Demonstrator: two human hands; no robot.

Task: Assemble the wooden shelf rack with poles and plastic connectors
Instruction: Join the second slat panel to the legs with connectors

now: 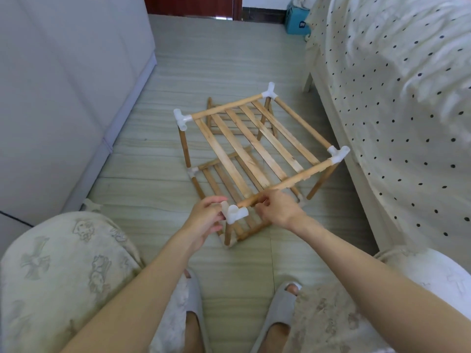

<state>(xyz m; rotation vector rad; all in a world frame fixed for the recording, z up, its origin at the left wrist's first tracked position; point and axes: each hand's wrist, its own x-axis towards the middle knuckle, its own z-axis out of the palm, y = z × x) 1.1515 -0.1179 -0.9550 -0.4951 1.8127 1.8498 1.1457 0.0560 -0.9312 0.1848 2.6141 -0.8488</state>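
Our left hand (204, 220) pinches the white plastic corner connector (235, 213) at the rack's near corner; our right hand (276, 208) pinches the round wooden pole (288, 183), whose long axis points into the connector.

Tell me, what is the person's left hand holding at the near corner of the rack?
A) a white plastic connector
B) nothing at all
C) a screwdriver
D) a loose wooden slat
A: the left hand has its fingers curled round the white plastic connector at the near corner, while the right hand pinches the wooden pole entering it.
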